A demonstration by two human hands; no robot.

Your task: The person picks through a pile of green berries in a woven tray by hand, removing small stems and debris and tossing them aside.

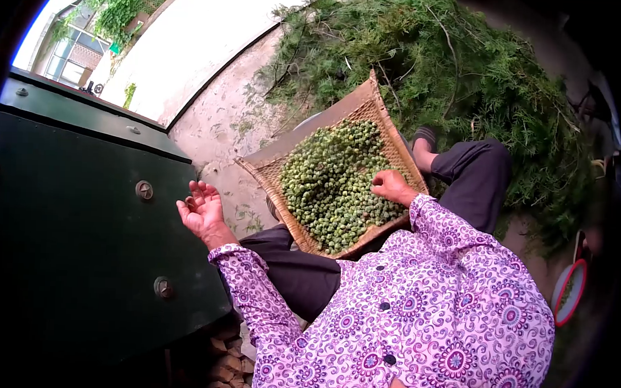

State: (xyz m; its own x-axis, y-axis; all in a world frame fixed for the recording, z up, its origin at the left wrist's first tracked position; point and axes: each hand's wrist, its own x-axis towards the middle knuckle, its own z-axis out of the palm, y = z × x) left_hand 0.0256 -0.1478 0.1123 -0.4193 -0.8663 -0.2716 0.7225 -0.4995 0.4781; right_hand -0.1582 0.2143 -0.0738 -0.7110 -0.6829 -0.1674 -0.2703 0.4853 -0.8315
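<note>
A woven basket tray point(398, 144) rests tilted across my lap, holding a heap of small round green fruits point(335, 184). Over the right part of the heap is my right hand point(393, 187), its fingers curled together and pointing down at the fruits; whatever they pinch is too small to make out. My left hand point(204, 212) is raised to the left of the tray, palm up, with its fingers loosely bent and apart. It touches neither the tray nor the dark green box beside it, and nothing shows in it.
The dark green metal box point(77, 220) with bolts stands close on the left. Cut green branches point(451, 76) lie piled beyond the tray and to the right. A red-rimmed bowl point(570, 292) is at the far right. Wood pieces point(229, 365) lie at the bottom.
</note>
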